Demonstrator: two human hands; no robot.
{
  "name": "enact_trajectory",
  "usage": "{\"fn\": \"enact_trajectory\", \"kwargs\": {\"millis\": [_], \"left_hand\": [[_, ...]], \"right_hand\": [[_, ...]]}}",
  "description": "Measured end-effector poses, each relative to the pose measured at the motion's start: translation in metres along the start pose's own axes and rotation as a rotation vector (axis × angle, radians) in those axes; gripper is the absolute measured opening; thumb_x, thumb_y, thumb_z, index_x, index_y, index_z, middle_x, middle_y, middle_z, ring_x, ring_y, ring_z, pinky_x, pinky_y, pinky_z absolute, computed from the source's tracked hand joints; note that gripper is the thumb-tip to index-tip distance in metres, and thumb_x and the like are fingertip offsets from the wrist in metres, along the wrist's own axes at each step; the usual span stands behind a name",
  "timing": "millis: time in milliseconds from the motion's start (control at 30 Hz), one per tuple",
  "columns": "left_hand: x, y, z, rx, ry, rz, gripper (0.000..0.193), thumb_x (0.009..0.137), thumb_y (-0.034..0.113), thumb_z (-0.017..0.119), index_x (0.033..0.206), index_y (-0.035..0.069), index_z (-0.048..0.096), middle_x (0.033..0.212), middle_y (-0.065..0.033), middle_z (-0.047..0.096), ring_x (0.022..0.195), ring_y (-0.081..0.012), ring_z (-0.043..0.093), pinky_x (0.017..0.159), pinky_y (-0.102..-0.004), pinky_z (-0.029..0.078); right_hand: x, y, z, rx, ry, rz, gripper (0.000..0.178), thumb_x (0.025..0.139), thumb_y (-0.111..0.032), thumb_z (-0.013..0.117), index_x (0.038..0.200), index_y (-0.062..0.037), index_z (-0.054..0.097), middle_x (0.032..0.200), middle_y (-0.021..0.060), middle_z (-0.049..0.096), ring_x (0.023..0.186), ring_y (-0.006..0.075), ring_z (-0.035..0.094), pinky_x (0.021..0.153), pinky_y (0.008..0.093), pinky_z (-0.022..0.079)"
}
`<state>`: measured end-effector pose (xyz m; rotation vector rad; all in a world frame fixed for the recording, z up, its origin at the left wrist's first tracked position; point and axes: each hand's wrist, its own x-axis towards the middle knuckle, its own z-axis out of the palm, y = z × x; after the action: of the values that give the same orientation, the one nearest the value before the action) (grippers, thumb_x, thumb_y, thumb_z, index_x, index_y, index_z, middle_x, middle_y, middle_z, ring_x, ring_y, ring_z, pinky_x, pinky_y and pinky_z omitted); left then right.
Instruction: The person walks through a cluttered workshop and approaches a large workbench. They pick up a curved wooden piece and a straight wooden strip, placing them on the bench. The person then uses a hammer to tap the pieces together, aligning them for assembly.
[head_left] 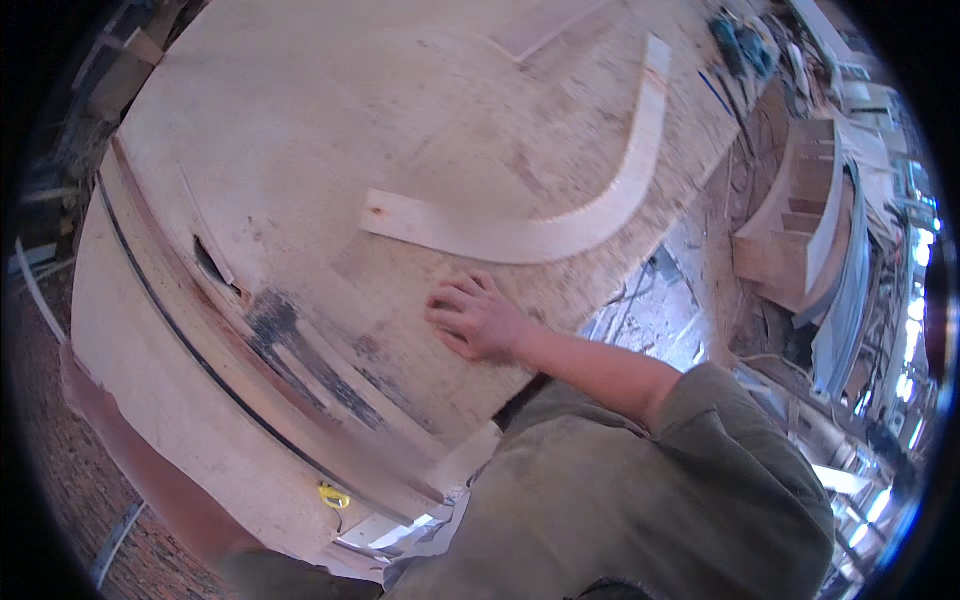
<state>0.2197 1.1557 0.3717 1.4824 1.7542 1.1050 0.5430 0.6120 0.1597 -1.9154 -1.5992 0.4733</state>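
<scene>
My right hand (478, 318) rests on the worn wooden worktop (330, 120), fingers bent and a little apart, with nothing visible in them. Just beyond it lies a pale curved wooden piece (520, 242), bent like a wide hook and not touched by the hand. My left arm reaches out along the left side, and the left hand (78, 382) is at the outer edge of a large pale board (130, 360). A thin whitish strip (40, 290) meets that hand at its top. The left fingers are too distorted to make out, so whether they hold the strip is unclear.
Long wooden strips (240, 375) and a black-stained patch (275, 318) run along the worktop's left part, near a dark slot (212, 265). A yellow tool (334, 496) lies near my body. On the right stands a curved wooden frame with compartments (800, 215) amid clutter.
</scene>
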Motion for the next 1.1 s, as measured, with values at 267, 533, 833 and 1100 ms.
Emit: {"fn": "enact_trajectory", "kwargs": {"millis": [267,533,833,1100], "left_hand": [[-0.234,-0.046,-0.092,-0.097,-0.023,0.115,0.050,0.093,0.028,0.064,0.130,-0.006,0.062,0.130,-0.0183,0.061,0.118,-0.0299,0.059,0.100,-0.0419,0.048],[-0.472,-0.058,-0.082,-0.196,-0.520,0.197,0.065,0.085,0.019,0.071,0.141,-0.006,0.050,0.132,-0.0159,0.059,0.117,-0.0227,0.060,0.101,-0.0373,0.049],[-0.622,0.024,0.089,0.026,-0.818,0.265,0.064,0.069,0.023,0.085,0.123,-0.002,0.059,0.113,-0.0170,0.065,0.106,-0.0262,0.064,0.093,-0.0373,0.051],[-0.647,0.048,0.154,0.228,-0.828,0.321,0.068,0.069,0.028,0.085,0.124,-0.002,0.060,0.111,-0.0196,0.068,0.102,-0.0306,0.068,0.090,-0.0399,0.053]], "right_hand": [[-0.017,-0.003,0.004,-0.044,0.270,-0.139,0.026,0.077,-0.019,0.074,0.102,-0.0142,0.067,0.112,0.0056,0.061,0.112,0.0291,0.058,0.100,0.0511,0.041],[-0.193,0.083,-0.096,-0.372,0.747,0.672,0.014,0.084,-0.023,0.069,0.096,-0.0174,0.073,0.095,0.0029,0.071,0.089,0.0274,0.066,0.081,0.0467,0.045],[-0.257,0.211,-0.156,-0.326,0.052,0.977,0.036,0.090,-0.038,0.066,0.116,-0.0143,0.071,0.110,0.0180,0.072,0.105,0.0380,0.069,0.089,0.0543,0.050],[-0.272,0.248,-0.153,-0.510,-0.163,0.755,0.037,0.096,-0.042,0.060,0.106,-0.0094,0.074,0.104,0.0155,0.074,0.098,0.0357,0.071,0.083,0.0541,0.052]]}}
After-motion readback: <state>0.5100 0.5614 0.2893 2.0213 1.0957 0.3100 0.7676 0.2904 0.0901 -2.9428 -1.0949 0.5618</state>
